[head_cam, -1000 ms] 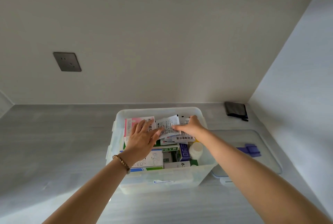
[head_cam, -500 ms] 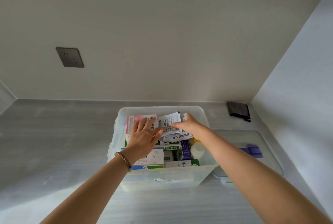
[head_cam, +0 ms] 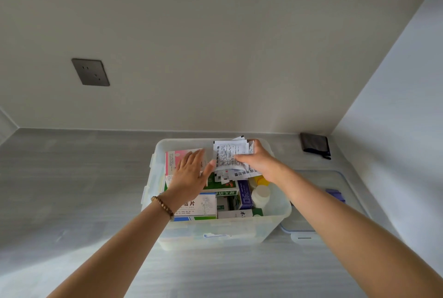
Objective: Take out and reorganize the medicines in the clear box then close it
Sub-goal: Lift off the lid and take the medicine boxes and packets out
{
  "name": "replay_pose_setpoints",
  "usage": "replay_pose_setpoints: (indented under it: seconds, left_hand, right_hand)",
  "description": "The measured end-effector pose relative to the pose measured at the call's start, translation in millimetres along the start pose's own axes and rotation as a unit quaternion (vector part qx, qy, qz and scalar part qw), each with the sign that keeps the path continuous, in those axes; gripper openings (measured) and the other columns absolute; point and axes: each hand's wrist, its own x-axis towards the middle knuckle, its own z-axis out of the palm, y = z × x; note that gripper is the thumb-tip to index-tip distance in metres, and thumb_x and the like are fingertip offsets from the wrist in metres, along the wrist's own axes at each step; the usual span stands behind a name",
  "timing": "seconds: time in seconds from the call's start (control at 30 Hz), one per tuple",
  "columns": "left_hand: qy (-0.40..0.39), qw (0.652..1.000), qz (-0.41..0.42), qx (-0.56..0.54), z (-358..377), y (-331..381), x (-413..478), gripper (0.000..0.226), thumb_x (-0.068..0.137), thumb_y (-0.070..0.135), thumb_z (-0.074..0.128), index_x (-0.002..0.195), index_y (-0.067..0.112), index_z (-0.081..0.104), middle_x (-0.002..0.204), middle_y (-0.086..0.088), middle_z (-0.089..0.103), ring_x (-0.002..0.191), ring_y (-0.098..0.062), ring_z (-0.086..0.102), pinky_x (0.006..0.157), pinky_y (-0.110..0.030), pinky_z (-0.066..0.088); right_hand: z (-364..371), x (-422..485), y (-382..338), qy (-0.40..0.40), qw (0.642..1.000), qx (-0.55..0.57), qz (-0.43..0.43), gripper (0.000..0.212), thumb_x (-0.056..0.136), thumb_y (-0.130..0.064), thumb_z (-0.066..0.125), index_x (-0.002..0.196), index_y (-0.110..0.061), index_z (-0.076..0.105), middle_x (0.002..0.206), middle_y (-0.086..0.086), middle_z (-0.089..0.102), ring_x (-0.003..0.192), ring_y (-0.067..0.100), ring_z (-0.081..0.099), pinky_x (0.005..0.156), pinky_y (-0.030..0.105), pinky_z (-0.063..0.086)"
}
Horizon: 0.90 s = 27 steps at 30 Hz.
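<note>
The box (head_cam: 217, 230) stands open on the counter (head_cam: 72, 190), full of medicines. The right hand (head_cam: 260, 164) pinches a loose stack of sachets (head_cam: 231, 158) above the box's far end. The left hand (head_cam: 190, 174) lies flat and open, empty, over the cartons (head_cam: 199, 205). Risk: the lower sachets, apparently unsupported, slide out and scatter.

A grey countertop (head_cam: 72, 202) runs back to a pale wall (head_cam: 215, 46), which carries a dark socket plate (head_cam: 90, 72) up on the left. In the far right corner, where a white side wall (head_cam: 395, 130) meets the counter, lies a small black pouch (head_cam: 314, 145).
</note>
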Motion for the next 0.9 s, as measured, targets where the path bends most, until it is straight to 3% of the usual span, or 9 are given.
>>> replay_pose_setpoints:
  seconds: [0.13, 0.23, 0.3, 0.37, 0.47, 0.57, 0.67, 0.77, 0.9]
  left_hand:
    - [-0.025, 0.987, -0.03, -0.158, -14, 41, 12, 0.074, 0.089, 0.062, 0.019, 0.146, 0.015, 0.017, 0.152, -0.007, 0.024, 0.14, -0.024, 0.021, 0.112, -0.039, 0.019]
    - [-0.055, 0.938, -0.078, -0.333, -19, 88, 31, 0.066, 0.091, 0.056, 0.028, 0.139, 0.012, 0.031, 0.143, -0.013, 0.04, 0.13, -0.028, 0.039, 0.107, -0.036, 0.029]
    - [-0.09, 0.917, -0.094, -0.378, -14, 117, 43, 0.067, 0.087, 0.061, 0.031, 0.137, 0.016, 0.034, 0.138, -0.011, 0.046, 0.122, -0.026, 0.049, 0.102, -0.038, 0.041]
    - [-0.097, 0.903, -0.104, -0.405, -2, 143, 52, 0.063, 0.089, 0.058, 0.036, 0.135, 0.015, 0.038, 0.13, -0.01, 0.053, 0.107, -0.022, 0.059, 0.078, -0.027, 0.055]
    - [-0.08, 0.896, -0.086, -0.428, 26, 181, 61, 0.047, 0.093, 0.045, 0.041, 0.127, 0.013, 0.044, 0.105, -0.001, 0.059, 0.076, -0.008, 0.061, 0.048, -0.013, 0.05]
    - [-0.077, 0.901, -0.062, -0.423, 54, 208, 66, 0.04, 0.095, 0.04, 0.04, 0.125, 0.014, 0.043, 0.102, -0.002, 0.062, 0.076, -0.01, 0.06, 0.049, -0.012, 0.046]
    - [-0.09, 0.907, -0.059, -0.408, 65, 214, 68, 0.034, 0.097, 0.039, 0.036, 0.121, 0.015, 0.04, 0.094, 0.003, 0.061, 0.077, -0.007, 0.06, 0.049, -0.008, 0.045]
    - [-0.107, 0.894, -0.069, -0.431, 58, 199, 66, 0.038, 0.098, 0.042, 0.028, 0.124, 0.019, 0.041, 0.11, -0.006, 0.062, 0.097, -0.018, 0.062, 0.077, -0.026, 0.052]
    - [-0.017, 0.904, -0.048, -0.424, 25, 153, 57, 0.037, 0.096, 0.046, 0.024, 0.11, 0.029, 0.054, 0.095, 0.002, 0.062, 0.085, -0.011, 0.06, 0.059, -0.013, 0.05]
  right_hand:
    - [-28, -13, -10, 0.006, 0.996, 0.084, -0.015, 0.05, 0.081, -0.011, 0.069, 0.123, -0.011, 0.042, 0.123, 0.009, 0.059, 0.106, 0.02, 0.057, 0.085, 0.032, 0.047]
    - [-63, -25, -13, -0.01, 0.987, 0.159, -0.021, 0.052, 0.081, -0.007, 0.068, 0.127, -0.01, 0.043, 0.121, 0.013, 0.062, 0.108, 0.026, 0.061, 0.09, 0.038, 0.051]
    - [-90, -33, -10, -0.014, 0.983, 0.18, -0.025, 0.052, 0.082, -0.008, 0.067, 0.128, -0.011, 0.044, 0.122, 0.011, 0.063, 0.112, 0.026, 0.06, 0.097, 0.041, 0.047]
    - [-118, -41, -3, -0.008, 0.984, 0.178, -0.029, 0.051, 0.082, -0.008, 0.067, 0.128, -0.013, 0.046, 0.121, 0.007, 0.063, 0.114, 0.023, 0.058, 0.102, 0.042, 0.043]
    - [-155, -54, 12, -0.004, 0.984, 0.175, -0.027, 0.037, 0.083, -0.01, 0.066, 0.117, -0.02, 0.055, 0.109, 0.0, 0.067, 0.106, 0.017, 0.062, 0.097, 0.039, 0.047]
    - [-179, -62, 25, -0.044, 0.981, 0.187, -0.021, 0.023, 0.087, -0.016, 0.063, 0.109, -0.023, 0.062, 0.104, -0.001, 0.072, 0.097, 0.012, 0.068, 0.083, 0.033, 0.055]
    - [-184, -59, 33, -0.041, 0.981, 0.189, 0.005, 0.05, 0.084, -0.024, 0.066, 0.131, -0.017, 0.048, 0.123, 0.003, 0.064, 0.116, 0.019, 0.059, 0.103, 0.045, 0.043]
    - [-170, -52, 31, -0.039, 0.978, 0.205, 0.017, 0.053, 0.084, -0.017, 0.066, 0.132, -0.008, 0.046, 0.126, 0.012, 0.062, 0.118, 0.027, 0.057, 0.106, 0.049, 0.039]
    - [-127, -41, 14, -0.084, 0.973, 0.212, 0.039, 0.043, 0.078, -0.02, 0.07, 0.116, -0.005, 0.06, 0.119, 0.012, 0.065, 0.111, 0.023, 0.06, 0.102, 0.04, 0.043]
